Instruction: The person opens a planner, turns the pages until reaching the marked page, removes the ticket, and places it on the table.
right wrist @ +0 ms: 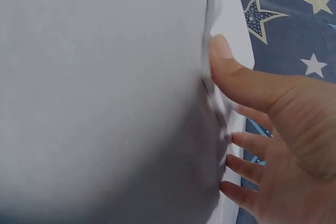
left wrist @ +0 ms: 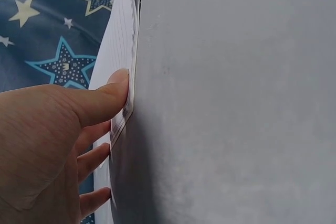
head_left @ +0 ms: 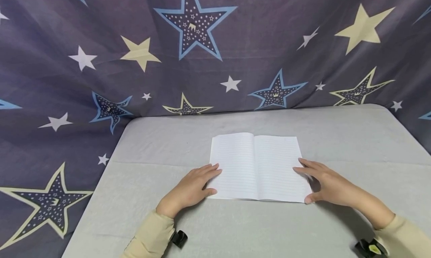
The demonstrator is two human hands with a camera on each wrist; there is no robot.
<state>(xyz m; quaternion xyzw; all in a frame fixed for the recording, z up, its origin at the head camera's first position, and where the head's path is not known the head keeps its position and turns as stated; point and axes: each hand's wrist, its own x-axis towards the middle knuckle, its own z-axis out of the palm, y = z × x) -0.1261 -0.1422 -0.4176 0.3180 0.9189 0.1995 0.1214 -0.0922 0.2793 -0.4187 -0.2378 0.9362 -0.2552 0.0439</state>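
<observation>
An open notebook (head_left: 235, 164) with blank ruled pages lies flat, its fold running down the middle. My left hand (head_left: 190, 187) rests at its left edge, fingertips on the page and thumb near the lower left corner. In the left wrist view the thumb of that hand (left wrist: 63, 135) lies over the layered page edges (left wrist: 131, 61), other fingers spread along the side. At the right edge, my right hand (head_left: 331, 183) touches the page with its fingertips, and its thumb is at the lower right corner. The right wrist view shows this hand (right wrist: 294, 129) with fingers spread beside the notebook's edge.
A pale grey cloth covers the table (head_left: 256, 228) under the notebook. Behind and to the left hangs a dark curtain (head_left: 111, 18) printed with stars, meeting the table's far edge. Black devices (head_left: 179, 238) sit at both cuffs of the beige sleeves (head_left: 148, 235).
</observation>
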